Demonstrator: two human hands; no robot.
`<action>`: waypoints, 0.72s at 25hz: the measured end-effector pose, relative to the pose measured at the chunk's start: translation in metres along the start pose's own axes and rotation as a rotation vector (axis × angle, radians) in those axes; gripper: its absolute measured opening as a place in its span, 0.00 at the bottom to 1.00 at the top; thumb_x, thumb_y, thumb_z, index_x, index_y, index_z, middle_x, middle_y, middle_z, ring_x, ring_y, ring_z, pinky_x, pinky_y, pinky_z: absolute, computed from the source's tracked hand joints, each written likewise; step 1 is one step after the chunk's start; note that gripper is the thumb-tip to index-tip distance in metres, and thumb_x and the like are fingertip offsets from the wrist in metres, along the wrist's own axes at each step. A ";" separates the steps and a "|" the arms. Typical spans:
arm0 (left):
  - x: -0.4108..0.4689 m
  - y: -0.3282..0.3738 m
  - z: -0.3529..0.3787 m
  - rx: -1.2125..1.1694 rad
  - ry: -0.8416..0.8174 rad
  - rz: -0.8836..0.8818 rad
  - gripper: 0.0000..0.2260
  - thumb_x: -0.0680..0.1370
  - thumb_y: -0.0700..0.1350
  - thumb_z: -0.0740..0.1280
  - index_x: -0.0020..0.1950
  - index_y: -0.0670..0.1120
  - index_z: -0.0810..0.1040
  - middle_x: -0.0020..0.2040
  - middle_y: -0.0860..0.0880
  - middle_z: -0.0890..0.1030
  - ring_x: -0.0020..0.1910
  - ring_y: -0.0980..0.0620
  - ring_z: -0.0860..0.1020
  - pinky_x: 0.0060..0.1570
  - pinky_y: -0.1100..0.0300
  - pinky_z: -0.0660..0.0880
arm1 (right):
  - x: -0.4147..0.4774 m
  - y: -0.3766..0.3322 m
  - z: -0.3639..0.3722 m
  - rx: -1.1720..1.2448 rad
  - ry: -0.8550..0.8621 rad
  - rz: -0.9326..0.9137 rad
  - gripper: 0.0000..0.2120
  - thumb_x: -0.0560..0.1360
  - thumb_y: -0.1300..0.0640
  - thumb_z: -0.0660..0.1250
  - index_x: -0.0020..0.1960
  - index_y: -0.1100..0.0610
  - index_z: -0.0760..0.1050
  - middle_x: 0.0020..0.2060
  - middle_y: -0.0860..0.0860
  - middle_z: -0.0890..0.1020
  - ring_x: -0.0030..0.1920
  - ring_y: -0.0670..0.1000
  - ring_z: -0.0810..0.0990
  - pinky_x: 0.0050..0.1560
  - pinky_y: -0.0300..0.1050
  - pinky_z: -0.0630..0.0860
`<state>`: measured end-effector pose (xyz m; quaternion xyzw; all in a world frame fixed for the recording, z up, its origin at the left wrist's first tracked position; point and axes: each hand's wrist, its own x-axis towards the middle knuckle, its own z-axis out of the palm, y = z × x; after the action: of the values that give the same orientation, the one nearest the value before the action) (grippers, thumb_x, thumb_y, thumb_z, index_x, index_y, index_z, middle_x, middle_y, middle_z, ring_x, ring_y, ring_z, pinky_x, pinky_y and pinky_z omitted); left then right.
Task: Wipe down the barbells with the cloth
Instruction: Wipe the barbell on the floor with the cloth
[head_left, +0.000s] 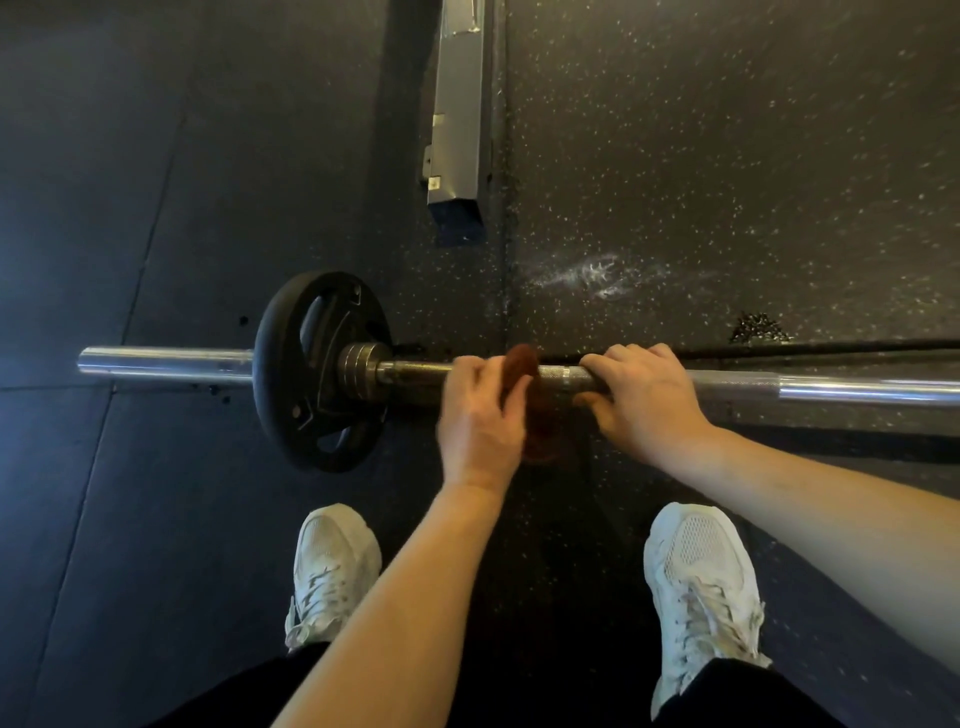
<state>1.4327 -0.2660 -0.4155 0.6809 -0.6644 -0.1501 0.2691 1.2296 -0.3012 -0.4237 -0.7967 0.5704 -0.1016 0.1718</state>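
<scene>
My left grip (480, 415) wraps cloth (522, 358) round barbell (831, 387); right grip (641, 395) clasps it bare. Wiping underway; much length, I judge, left.

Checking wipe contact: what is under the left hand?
A rust-brown cloth, draped over the barbell; part of it shows beside the left hand. The stretch of bar beneath cloth and hand is covered.

The light is dim, and the corners fall dark. Glare streaks the bar (857, 391) right of the right grip (644, 397) and its far end left of the left grip (480, 415). The cloth (522, 361) between the grips is smeared by blur. Wide-angle distortion bends the floor (104, 467) seams beyond the left grip.
</scene>
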 end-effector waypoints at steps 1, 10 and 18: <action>0.003 -0.016 -0.011 0.010 0.050 -0.067 0.07 0.82 0.50 0.67 0.59 0.50 0.78 0.57 0.56 0.69 0.53 0.60 0.72 0.55 0.58 0.76 | 0.001 0.001 0.000 0.005 0.006 -0.004 0.16 0.77 0.46 0.69 0.62 0.52 0.80 0.48 0.49 0.82 0.51 0.53 0.79 0.55 0.53 0.72; -0.004 0.012 0.008 -0.036 0.051 -0.109 0.08 0.83 0.47 0.66 0.60 0.47 0.77 0.58 0.55 0.70 0.53 0.59 0.73 0.57 0.59 0.76 | 0.000 0.001 0.002 -0.018 0.015 0.002 0.15 0.77 0.46 0.69 0.62 0.50 0.80 0.48 0.48 0.82 0.51 0.52 0.79 0.55 0.51 0.72; 0.057 -0.033 -0.063 0.327 -0.216 -0.339 0.13 0.84 0.54 0.62 0.59 0.48 0.79 0.57 0.51 0.70 0.49 0.54 0.73 0.51 0.53 0.78 | 0.001 -0.002 -0.001 0.027 -0.005 0.001 0.15 0.78 0.44 0.68 0.61 0.50 0.80 0.46 0.48 0.81 0.49 0.52 0.78 0.55 0.52 0.72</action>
<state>1.4997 -0.3124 -0.3741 0.7970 -0.5811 -0.1556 0.0541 1.2316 -0.3021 -0.4221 -0.7943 0.5689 -0.1073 0.1840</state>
